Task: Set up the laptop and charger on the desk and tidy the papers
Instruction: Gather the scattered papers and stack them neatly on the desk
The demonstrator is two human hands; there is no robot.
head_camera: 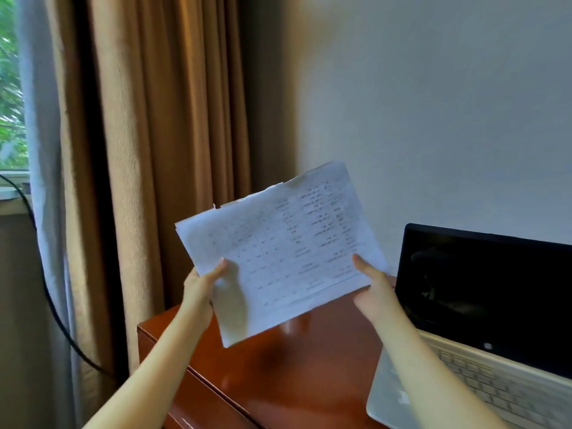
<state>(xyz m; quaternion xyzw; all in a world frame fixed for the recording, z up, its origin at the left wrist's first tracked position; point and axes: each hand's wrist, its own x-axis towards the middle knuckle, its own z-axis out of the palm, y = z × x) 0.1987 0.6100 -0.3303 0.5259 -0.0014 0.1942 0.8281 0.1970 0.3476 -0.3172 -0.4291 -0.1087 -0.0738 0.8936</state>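
A stack of white printed papers (pixel 278 243) is held up in the air above the left part of the reddish-brown desk (pixel 278 366). My left hand (pixel 201 286) grips the stack's lower left edge, thumb on the front. My right hand (pixel 374 292) grips its lower right edge. The sheets tilt up to the right and their top edges are uneven. An open laptop (pixel 483 305) with a dark screen and a silver keyboard stands on the desk at the right. No charger brick shows.
Brown curtains (pixel 154 150) hang behind the desk's left end, with a sheer curtain and a window (pixel 10 88) further left. A black cable (pixel 49 298) runs down from the window sill. A plain wall (pixel 433 103) stands behind the desk. The desk's front has a drawer (pixel 192 404).
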